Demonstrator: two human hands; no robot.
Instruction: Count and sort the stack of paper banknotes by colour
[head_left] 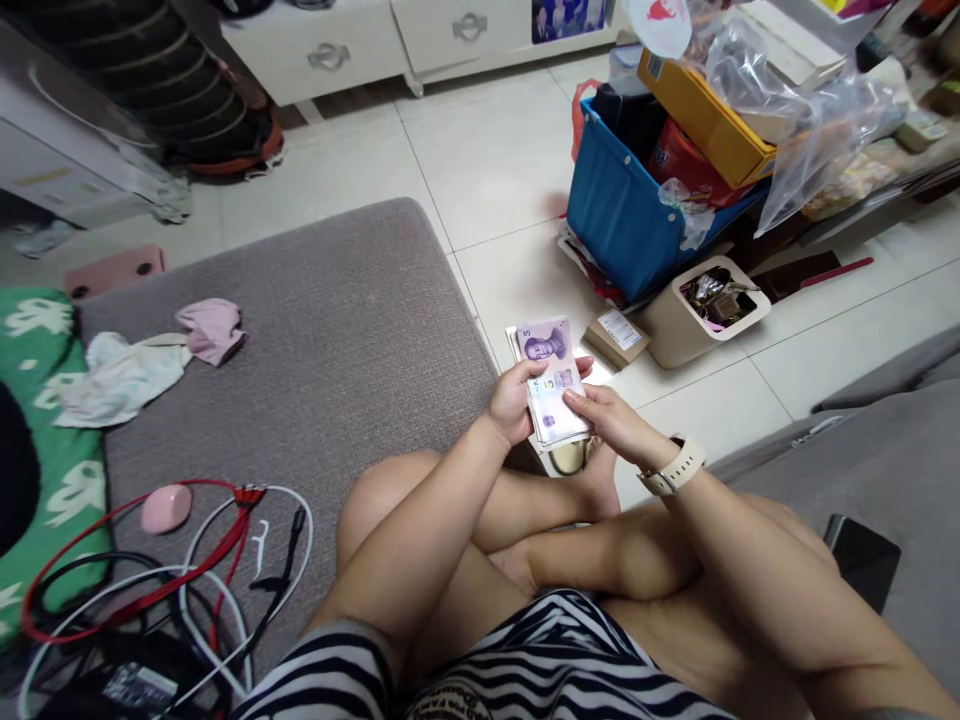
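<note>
A stack of purple banknotes [555, 425] marked "5", with a printed portrait, is held upright between both hands above my crossed legs. My left hand [516, 400] grips the left edge of the stack, its thumb lying over the front. From the right, my right hand [609, 415] presses its thumb on the lower part of the notes, and some fingers show behind them. The top note sits higher than the ones under it. A cream watch [675, 467] is on the right wrist. How many notes there are is hard to tell.
On the grey sofa seat [315, 330] lie tangled cables [232, 560], a pink oval object [166, 508] and crumpled cloths [142, 375]. A blue bin [619, 205] full of boxes, a beige waste bin [682, 325] and a small cardboard box [616, 338] stand on the tiles. A phone-like dark object [862, 560] lies right.
</note>
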